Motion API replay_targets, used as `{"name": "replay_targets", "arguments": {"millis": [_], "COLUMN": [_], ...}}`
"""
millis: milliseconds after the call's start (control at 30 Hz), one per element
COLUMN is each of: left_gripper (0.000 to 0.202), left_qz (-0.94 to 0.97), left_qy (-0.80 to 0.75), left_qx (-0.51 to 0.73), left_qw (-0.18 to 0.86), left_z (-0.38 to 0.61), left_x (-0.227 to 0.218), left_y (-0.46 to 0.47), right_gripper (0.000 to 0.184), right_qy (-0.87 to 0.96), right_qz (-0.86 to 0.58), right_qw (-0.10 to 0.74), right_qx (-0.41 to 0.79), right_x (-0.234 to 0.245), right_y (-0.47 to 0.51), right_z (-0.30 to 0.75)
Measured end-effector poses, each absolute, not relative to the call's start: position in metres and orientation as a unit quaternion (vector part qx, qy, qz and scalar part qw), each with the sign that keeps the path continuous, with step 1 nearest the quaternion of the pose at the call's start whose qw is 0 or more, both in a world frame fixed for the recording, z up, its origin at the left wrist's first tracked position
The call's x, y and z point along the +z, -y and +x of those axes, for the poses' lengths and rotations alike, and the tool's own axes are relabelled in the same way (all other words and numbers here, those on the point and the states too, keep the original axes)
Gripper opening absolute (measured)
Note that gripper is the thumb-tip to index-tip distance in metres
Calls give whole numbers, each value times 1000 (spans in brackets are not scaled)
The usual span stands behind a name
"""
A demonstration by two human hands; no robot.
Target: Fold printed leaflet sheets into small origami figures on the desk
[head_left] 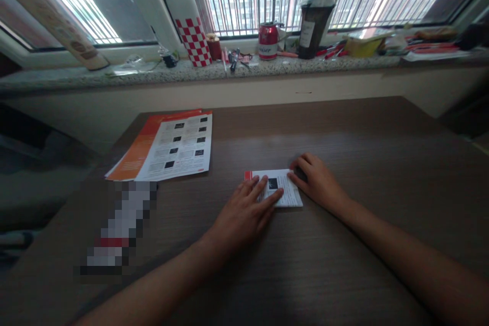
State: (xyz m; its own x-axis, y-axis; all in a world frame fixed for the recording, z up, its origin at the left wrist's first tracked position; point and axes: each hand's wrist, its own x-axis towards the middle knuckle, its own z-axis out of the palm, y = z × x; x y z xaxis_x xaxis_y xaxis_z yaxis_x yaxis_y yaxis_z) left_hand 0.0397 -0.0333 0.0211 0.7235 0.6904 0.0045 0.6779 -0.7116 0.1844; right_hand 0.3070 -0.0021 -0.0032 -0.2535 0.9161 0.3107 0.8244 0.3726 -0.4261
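Note:
A small folded printed leaflet (289,197) lies on the table in front of me, white with a red strip at its left end and a dark picture on it. Spread across its left part, my left hand (248,204) rests flat with the fingers apart and covers some of the print. At the leaflet's upper right corner, my right hand (315,178) has its thumb and curled fingers closed on the edge. The undersides of the right fingers are hidden.
Orange and white printed sheets (179,147) lie at the table's back left, with a blurred-out oblong object (122,224) nearer me. On the windowsill stand a checkered bottle (193,35), a red can (268,42), a dark drink cup (314,28) and several small items.

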Motion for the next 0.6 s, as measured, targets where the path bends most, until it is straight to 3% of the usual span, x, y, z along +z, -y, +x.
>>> {"name": "replay_targets", "arguments": {"millis": [200, 400, 600], "left_gripper": [51, 51, 50], "left_qz": [921, 923, 922], "left_qy": [-374, -368, -370], "left_qx": [60, 69, 70], "left_qw": [96, 89, 84], "left_z": [38, 38, 38], "left_x": [17, 15, 13], "left_y": [33, 32, 32], "right_gripper": [20, 57, 60], "right_qy": [802, 842, 873], "right_qz": [-539, -491, -465], "right_qw": [254, 219, 144], "right_qx": [44, 42, 32], "right_x": [3, 0, -13], "right_y": [9, 26, 34], "right_z": [305, 297, 292]}}
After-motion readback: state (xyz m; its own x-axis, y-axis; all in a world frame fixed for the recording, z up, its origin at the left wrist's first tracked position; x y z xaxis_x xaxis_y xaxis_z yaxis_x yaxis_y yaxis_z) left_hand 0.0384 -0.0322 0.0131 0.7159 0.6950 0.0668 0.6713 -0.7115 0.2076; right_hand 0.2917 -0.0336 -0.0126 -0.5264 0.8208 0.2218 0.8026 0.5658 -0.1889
